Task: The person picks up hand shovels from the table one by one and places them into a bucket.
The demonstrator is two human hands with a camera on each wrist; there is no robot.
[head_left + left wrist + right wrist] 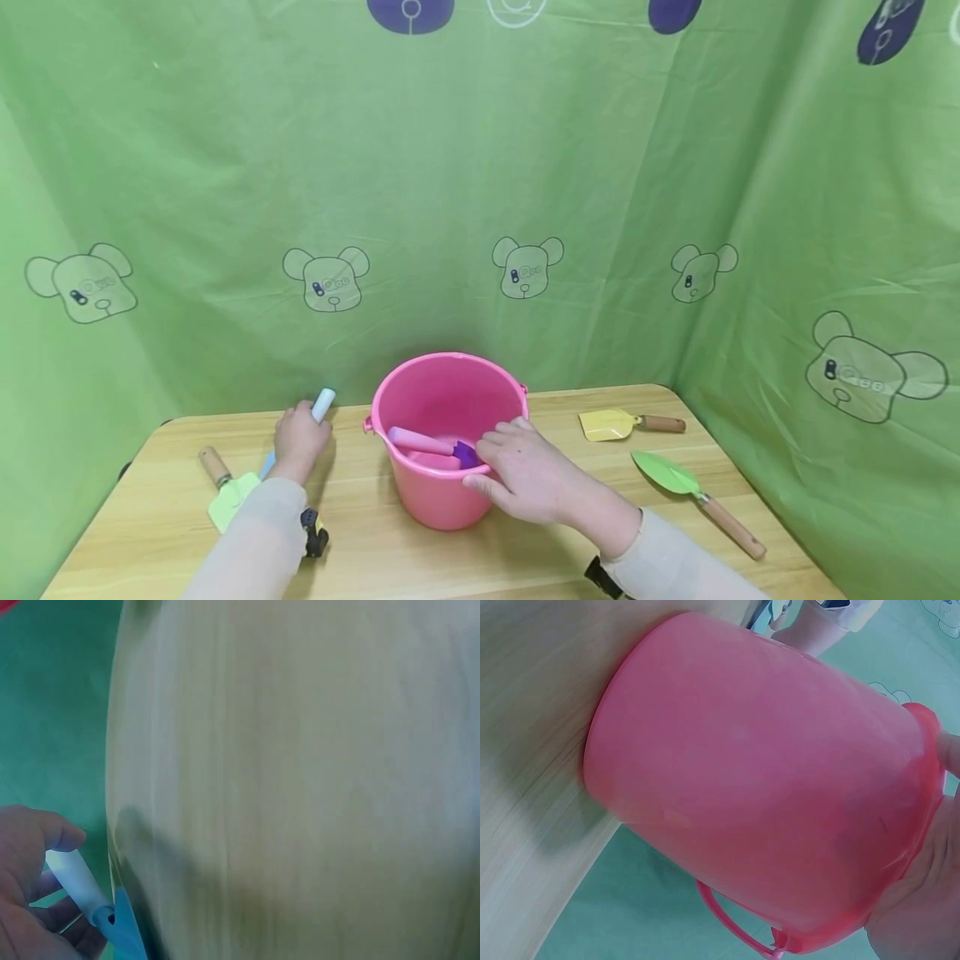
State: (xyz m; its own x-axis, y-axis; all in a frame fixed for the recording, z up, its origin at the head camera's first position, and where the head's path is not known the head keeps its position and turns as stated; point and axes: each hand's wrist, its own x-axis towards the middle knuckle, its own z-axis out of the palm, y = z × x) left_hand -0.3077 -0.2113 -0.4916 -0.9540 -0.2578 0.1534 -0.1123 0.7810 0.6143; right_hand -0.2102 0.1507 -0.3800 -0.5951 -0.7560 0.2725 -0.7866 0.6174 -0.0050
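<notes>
My left hand (pixel 298 440) has its fingers curled round the light blue handle (pixel 323 404) of a tool. In the left wrist view, the hand (pixel 37 892) and the pale handle (pixel 77 881) appear at the lower left, with the blue blade (pixel 128 930) beside them. A pink bucket (pixel 442 496) stands upright at the middle of the table. My right hand (pixel 532 473) grips its right front rim, thumb outside and fingers over the edge. Inside the bucket lies a tool with a pink handle (pixel 423 442) and purple head (pixel 466 454). The right wrist view shows the bucket's side (pixel 757 772) and the hand (pixel 922 900).
A light green shovel (pixel 229 500) with a wooden handle lies at the left, near my left forearm. On the right are a yellow shovel (pixel 609 425) and a green trowel (pixel 667 472). A green curtain (pixel 450 167) with bear prints surrounds the wooden table (pixel 360 533).
</notes>
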